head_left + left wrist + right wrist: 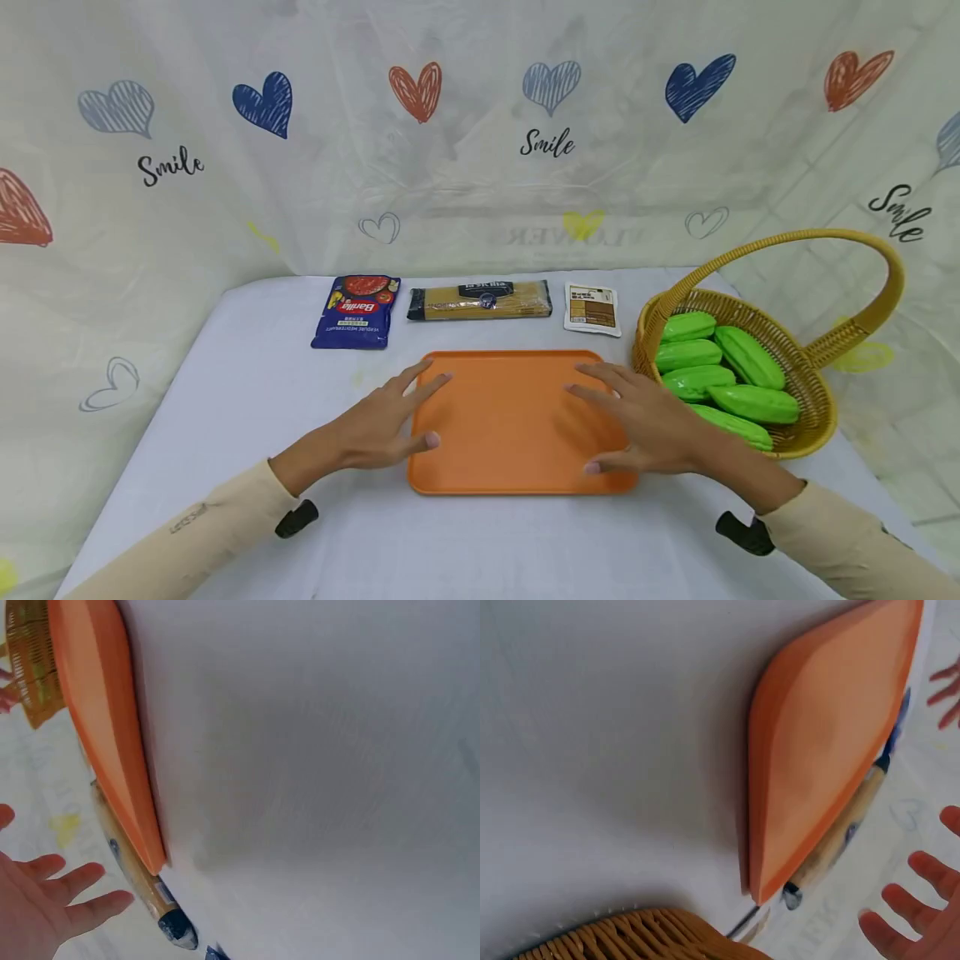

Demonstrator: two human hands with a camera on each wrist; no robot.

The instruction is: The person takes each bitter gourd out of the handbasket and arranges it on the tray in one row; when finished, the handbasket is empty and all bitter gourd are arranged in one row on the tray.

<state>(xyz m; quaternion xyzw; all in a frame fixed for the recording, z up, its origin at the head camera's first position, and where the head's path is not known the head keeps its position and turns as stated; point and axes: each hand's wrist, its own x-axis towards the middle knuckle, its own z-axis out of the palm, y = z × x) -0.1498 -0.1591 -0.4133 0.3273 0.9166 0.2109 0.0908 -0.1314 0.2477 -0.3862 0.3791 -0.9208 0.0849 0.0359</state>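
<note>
An orange rectangular tray (517,417) lies flat on the white-covered table. Over its left edge hovers my left hand (382,421), fingers spread and nothing held. My right hand (645,417) is above the tray's right side, its fingers likewise spread and holding nothing. Both wrist views show gaps between the fingers, with the tray (112,712) beyond the left hand and the tray (817,742) beyond the right. Behind the tray lie a blue Barilla sauce pouch (356,312), a pack of spaghetti (480,302) and a small white-and-brown packet (592,309).
To the right stands a wicker basket (817,392) with a tall arched handle, holding several green, elongated vegetable-like pieces (750,357). It sits close to my right hand and forearm. A white curtain (480,183) printed with hearts hangs behind the table.
</note>
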